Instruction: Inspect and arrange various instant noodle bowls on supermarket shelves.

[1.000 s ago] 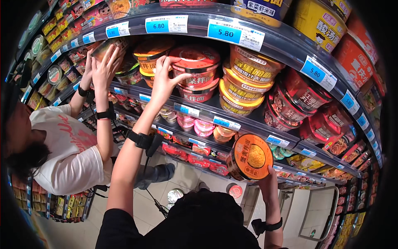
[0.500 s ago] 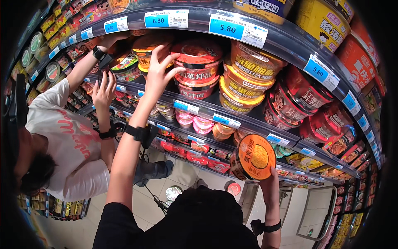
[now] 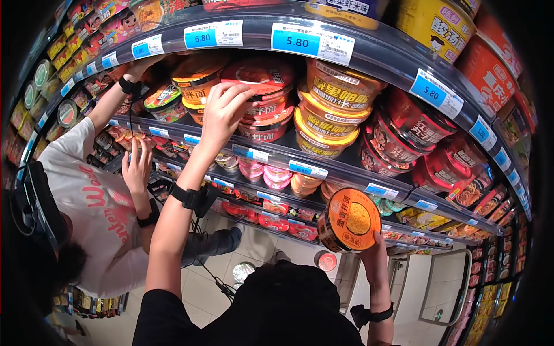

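In the head view, a stack of red bowls (image 3: 266, 108) is seen on the shelf, upright, its lids facing up. The left hand (image 3: 224, 112) is raised at its left front edge, by far the nearer one; its fingers are bent rightward over the top bowl's side, but whether they are pressed together or touching it cannot be told. By the right hand (image 3: 374, 256), below and to the right of the stack, an orange bowl (image 3: 346, 220) is gripped by its side, the lid tilted toward the camera. The stack is flanked by yellow bowls (image 3: 330, 109) on its right and orange-topped bowls (image 3: 193, 83) on its left. It is overhung by the upper shelf edge (image 3: 257, 40), so access from above is restricted. Well left of it, a co-worker (image 3: 109, 213) is seen reaching into the shelf.
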Tool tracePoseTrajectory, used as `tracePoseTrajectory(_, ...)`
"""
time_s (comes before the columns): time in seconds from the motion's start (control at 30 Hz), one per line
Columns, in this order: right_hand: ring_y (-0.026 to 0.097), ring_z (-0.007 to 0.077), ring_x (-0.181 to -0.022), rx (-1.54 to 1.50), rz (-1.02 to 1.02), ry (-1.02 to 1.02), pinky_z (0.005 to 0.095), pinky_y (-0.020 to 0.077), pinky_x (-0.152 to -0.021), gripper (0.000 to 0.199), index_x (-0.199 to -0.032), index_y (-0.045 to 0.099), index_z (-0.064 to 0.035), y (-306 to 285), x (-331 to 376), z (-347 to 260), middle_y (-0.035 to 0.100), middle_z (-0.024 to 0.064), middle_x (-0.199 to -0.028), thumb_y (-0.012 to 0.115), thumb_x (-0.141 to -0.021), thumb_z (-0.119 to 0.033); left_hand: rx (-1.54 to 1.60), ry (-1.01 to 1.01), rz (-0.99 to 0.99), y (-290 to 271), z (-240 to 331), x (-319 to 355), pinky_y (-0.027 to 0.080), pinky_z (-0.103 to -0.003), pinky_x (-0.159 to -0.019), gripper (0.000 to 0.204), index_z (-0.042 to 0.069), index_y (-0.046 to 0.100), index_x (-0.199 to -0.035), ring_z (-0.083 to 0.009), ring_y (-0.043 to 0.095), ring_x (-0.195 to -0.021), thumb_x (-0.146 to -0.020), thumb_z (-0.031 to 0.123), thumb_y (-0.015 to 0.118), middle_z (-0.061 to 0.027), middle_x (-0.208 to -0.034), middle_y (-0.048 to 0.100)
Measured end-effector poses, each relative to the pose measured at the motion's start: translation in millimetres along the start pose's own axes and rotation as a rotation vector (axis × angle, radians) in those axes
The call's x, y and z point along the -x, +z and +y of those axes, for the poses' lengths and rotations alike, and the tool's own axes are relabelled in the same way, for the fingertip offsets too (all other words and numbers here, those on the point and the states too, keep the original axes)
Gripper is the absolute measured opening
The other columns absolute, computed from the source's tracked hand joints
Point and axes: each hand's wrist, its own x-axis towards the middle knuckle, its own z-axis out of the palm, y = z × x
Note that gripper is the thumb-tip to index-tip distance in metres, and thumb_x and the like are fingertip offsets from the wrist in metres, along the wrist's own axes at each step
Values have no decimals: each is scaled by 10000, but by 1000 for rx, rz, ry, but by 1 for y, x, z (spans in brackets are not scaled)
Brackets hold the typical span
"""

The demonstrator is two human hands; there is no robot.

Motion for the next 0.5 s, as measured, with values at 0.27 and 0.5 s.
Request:
tracePoseTrajectory(0.27, 506, 159, -1067, -145, 171, -56, 324, 417, -867, 450, -1230, 395, -84, -23, 28, 15, 506, 49, -1170, 457, -872, -348, -92, -178, 132, -13, 42, 11, 323, -341, -904, 311, 68, 586, -1052, -247, 459, -1047, -751, 101, 654, -96, -1114, 522)
tracePoseTrajectory(0.5, 451, 164, -1136, -186, 550, -180, 323, 330, -968, 475, -1224, 404, -10, -94, 130, 17, 481, 73, -1225, 409, -891, -348, 303, -115, -3, 32, 150, 129, 400, -351, -769, 251, 28, 571, -914, -256, 493, -884, -680, -58, 600, -120, -947, 503)
